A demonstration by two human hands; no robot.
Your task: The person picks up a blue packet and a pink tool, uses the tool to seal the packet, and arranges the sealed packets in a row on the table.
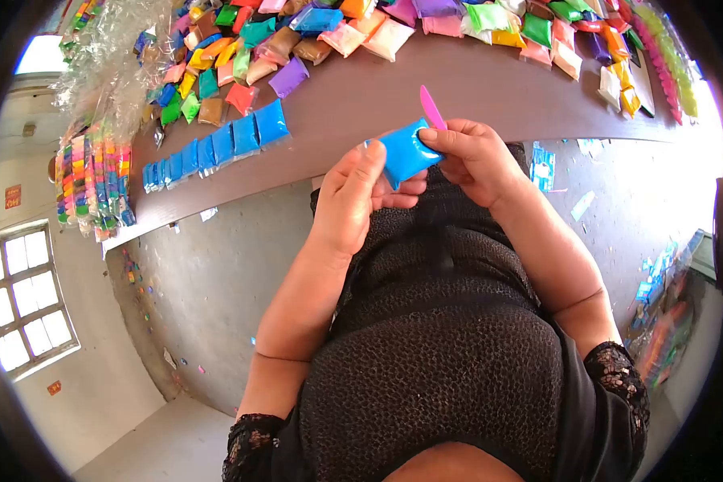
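A shiny blue packet (408, 158) is held between both hands, just in front of the table's near edge. My left hand (352, 193) grips its left side, thumb on top and fingers beneath. My right hand (475, 159) pinches its right side with the thumb. A pink plastic knife (431, 108) sticks up from the right hand, its blade pointing away from me; the fingers hide its lower end. To the left on the table lies a row of blue packets (222, 143), side by side.
Many coloured packets (277, 44) are heaped along the far side of the brown table (353, 88). Clear wrappers and strips of multicoloured packets (96, 181) hang over the left end. Scraps (582, 206) lie on the floor, with blue wrappers (543, 167) near the table edge.
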